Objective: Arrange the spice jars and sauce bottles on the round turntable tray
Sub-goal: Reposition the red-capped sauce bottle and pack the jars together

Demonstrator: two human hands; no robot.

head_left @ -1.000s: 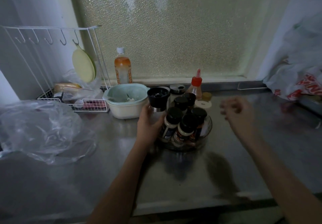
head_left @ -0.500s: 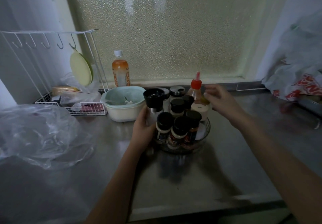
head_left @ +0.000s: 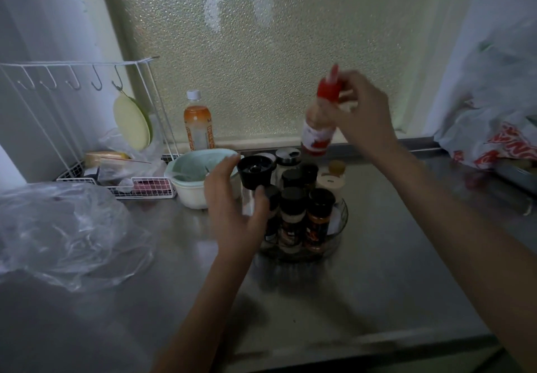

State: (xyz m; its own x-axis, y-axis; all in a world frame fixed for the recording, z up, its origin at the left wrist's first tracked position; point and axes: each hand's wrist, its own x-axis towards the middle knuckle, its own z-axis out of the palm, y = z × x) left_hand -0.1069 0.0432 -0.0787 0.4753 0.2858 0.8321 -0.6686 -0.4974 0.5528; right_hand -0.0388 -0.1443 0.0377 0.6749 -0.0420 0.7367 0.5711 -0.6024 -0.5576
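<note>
Right hand (head_left: 363,120) pinches the sauce bottle (head_left: 318,128) by its cap, probably light, slippery plastic; left hand (head_left: 232,213) hangs loosely open.

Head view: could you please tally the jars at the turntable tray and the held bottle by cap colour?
Black-capped jars: 5
Black-topped grinder: 1
Silver-lidded jar: 1
White-lidded jar: 1
Yellow-capped jar: 1
Red-capped bottle, in the right hand: 1
Total: 10

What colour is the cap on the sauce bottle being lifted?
Red, on the sauce bottle that the right hand holds; head view, slightly blurred.
</note>
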